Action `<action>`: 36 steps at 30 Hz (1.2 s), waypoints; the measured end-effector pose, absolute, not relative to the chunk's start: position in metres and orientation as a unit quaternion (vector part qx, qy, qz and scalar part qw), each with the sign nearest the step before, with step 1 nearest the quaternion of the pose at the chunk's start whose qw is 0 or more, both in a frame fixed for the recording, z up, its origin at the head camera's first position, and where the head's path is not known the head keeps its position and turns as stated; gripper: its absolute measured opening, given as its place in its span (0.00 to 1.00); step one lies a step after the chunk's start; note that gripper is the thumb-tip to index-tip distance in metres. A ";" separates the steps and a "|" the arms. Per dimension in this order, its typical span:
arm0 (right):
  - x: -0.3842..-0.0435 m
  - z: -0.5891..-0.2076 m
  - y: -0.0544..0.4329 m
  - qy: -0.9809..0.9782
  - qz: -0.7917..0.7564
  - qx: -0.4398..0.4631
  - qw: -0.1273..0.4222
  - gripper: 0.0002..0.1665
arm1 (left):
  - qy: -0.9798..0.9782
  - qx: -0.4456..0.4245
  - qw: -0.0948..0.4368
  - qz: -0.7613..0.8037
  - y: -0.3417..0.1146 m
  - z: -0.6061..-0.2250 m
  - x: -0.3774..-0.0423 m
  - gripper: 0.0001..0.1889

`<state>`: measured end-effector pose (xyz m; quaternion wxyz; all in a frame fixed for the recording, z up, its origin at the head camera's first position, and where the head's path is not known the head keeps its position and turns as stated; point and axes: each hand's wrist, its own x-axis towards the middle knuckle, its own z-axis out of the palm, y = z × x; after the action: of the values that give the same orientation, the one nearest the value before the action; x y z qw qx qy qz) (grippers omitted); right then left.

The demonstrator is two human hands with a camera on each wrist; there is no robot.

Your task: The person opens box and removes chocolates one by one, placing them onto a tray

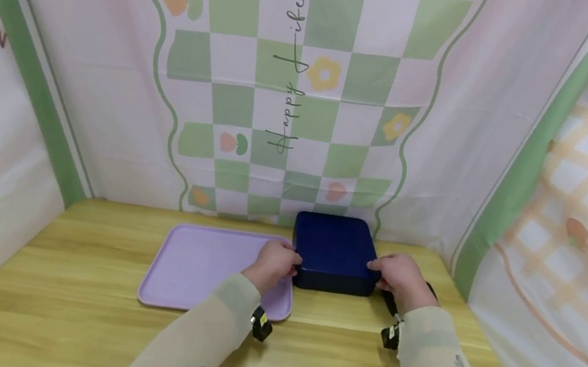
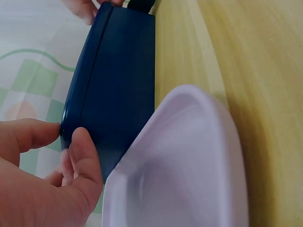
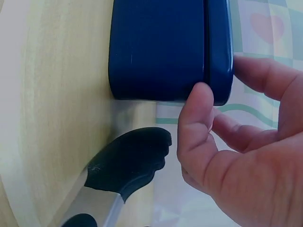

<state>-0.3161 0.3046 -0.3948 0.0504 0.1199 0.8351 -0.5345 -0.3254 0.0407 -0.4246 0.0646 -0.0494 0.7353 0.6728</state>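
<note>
The navy lidded box [image 1: 336,283] sat toward the back of the bench [image 1: 312,360], just right of the lilac tray [image 1: 201,259]; whether they touched was unclear. The left hand [image 1: 276,261] pinched its near left corner, thumb on the lid's [image 2: 84,71] upper edge and fingertips around the seam. The right hand [image 1: 403,278] pinched the near right corner likewise, fingers only slightly parted. A black-tipped utensil [image 3: 128,161], probably tongs, lay close to the right hand.

The box looked rigid and smooth, likely plastic or coated metal, so slightly slippery and not very fragile. Its weight could not be told, as its contents were hidden. Opposite corners at the rim seemed good holds for the lid; lifting the whole box would have called for support lower down.
</note>
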 end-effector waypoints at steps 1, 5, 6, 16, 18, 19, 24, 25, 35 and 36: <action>-0.316 -0.395 0.305 0.828 -0.544 0.123 0.056 0.35 | 0.731 -0.052 0.066 0.677 0.040 -0.425 -0.326 0.09; -0.317 -0.398 0.307 0.811 -0.565 0.132 0.072 0.40 | 0.708 -0.068 0.077 0.699 0.040 -0.425 -0.327 0.07; -0.317 -0.399 0.307 0.809 -0.567 0.133 0.073 0.40 | 0.705 -0.071 0.078 0.701 0.041 -0.426 -0.328 0.08; -0.318 -0.401 0.309 0.809 -0.564 0.142 0.087 0.44 | 0.685 -0.084 0.073 0.720 0.043 -0.428 -0.327 0.15; -0.318 -0.401 0.309 0.810 -0.563 0.140 0.089 0.44 | 0.683 -0.086 0.072 0.721 0.043 -0.427 -0.326 0.16; -0.317 -0.400 0.309 0.811 -0.562 0.139 0.089 0.43 | 0.682 -0.087 0.072 0.723 0.043 -0.427 -0.326 0.16; -0.316 -0.398 0.307 0.820 -0.548 0.134 0.092 0.42 | 0.685 -0.086 0.072 0.720 0.044 -0.426 -0.326 0.16; -0.316 -0.398 0.307 0.822 -0.546 0.135 0.093 0.42 | 0.686 -0.086 0.072 0.719 0.044 -0.426 -0.326 0.15; -0.312 -0.396 0.305 0.823 -0.544 0.137 0.085 0.39 | 0.670 -0.071 0.073 0.735 0.043 -0.422 -0.323 0.12; -0.311 -0.395 0.305 0.823 -0.545 0.137 0.084 0.39 | 0.669 -0.068 0.074 0.736 0.043 -0.420 -0.322 0.12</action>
<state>-0.3105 0.3054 -0.3947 0.0843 0.1365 0.8227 -0.5453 -0.3224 0.0429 -0.4201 0.0742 -0.0678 0.6690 0.7365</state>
